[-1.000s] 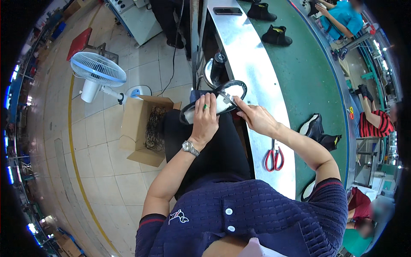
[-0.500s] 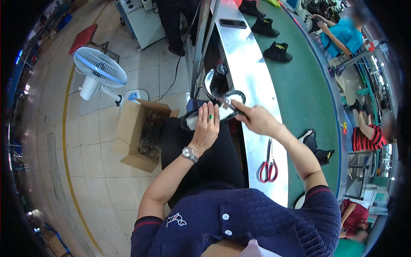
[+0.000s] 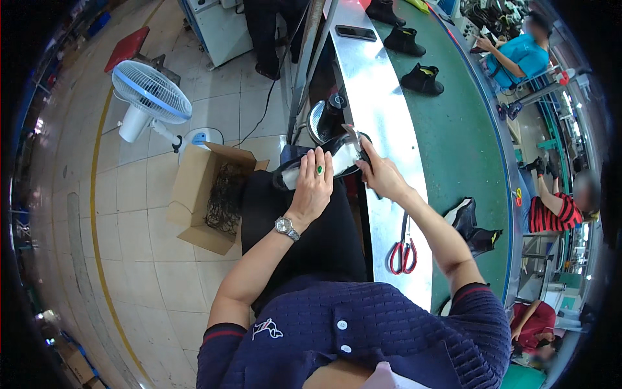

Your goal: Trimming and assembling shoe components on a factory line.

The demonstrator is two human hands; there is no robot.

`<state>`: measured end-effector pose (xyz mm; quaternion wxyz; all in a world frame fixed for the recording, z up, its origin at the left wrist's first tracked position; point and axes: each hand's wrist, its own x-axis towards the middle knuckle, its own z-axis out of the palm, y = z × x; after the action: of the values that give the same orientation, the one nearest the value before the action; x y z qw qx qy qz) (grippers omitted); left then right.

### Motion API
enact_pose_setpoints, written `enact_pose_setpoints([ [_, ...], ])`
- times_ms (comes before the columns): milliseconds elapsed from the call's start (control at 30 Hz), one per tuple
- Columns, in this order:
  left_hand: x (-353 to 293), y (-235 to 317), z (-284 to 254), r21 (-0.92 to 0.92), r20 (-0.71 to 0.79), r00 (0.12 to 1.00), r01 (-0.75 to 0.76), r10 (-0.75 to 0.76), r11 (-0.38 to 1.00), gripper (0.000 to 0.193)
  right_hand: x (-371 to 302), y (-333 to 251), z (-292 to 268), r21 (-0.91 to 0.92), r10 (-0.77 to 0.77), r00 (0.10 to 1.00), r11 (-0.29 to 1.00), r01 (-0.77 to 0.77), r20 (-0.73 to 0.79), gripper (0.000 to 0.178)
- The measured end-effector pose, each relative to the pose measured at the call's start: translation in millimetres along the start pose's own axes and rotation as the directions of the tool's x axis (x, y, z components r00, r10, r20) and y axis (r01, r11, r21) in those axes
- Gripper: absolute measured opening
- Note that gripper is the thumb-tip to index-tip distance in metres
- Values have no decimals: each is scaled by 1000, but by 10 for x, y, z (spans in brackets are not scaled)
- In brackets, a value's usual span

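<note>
Across my lap lies a black shoe (image 3: 344,157) with its white underside up. My left hand (image 3: 312,188) holds it, fingers laid close together over its middle, with a green-stoned ring and a wristwatch showing; the thumb is hidden. In my right hand (image 3: 383,176) is a hammer, closed in the fist by its dark handle. The metal hammer head (image 3: 352,132) stands above the far end of the shoe. Red-handled scissors (image 3: 403,253) lie on the metal bench beside my right forearm.
A phone (image 3: 356,32) lies on the metal bench (image 3: 382,97). Black shoes (image 3: 422,79) stand along the green belt (image 3: 453,136). A black bottle (image 3: 334,110) stands beyond my lap. An open cardboard box (image 3: 184,207) and a fan (image 3: 150,94) are at left; coworkers sit at right.
My right hand has shifted slightly right, and the hammer head has risen off the shoe, its handle now more upright. My left hand stays on the shoe.
</note>
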<state>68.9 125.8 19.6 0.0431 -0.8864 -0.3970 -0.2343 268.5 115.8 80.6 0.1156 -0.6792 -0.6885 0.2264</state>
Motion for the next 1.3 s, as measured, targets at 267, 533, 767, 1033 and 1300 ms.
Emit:
enact_pose_setpoints([
  [267,45,-30,-92,12,-49,999,8,-8,1000,51,-22,-287,-93,-99,-19,998,995,24,58,55],
  [533,382,-633,-396,-620,314,928,360,-201,697,49,-249,-236,-333,621,-142,872,755,-210,469,56],
  [767,296,-530,-563,-622,312,917,395,-249,676,75,-166,-511,-225,516,-3,807,771,-374,591,58],
  [1033,-63,-116,-276,18,109,988,110,-112,994,60,-270,-450,-181,365,-54,906,924,-113,419,51],
  [1300,-130,-67,-178,384,105,994,-68,30,921,50,-89,-552,26,-163,-182,977,973,162,-113,60],
])
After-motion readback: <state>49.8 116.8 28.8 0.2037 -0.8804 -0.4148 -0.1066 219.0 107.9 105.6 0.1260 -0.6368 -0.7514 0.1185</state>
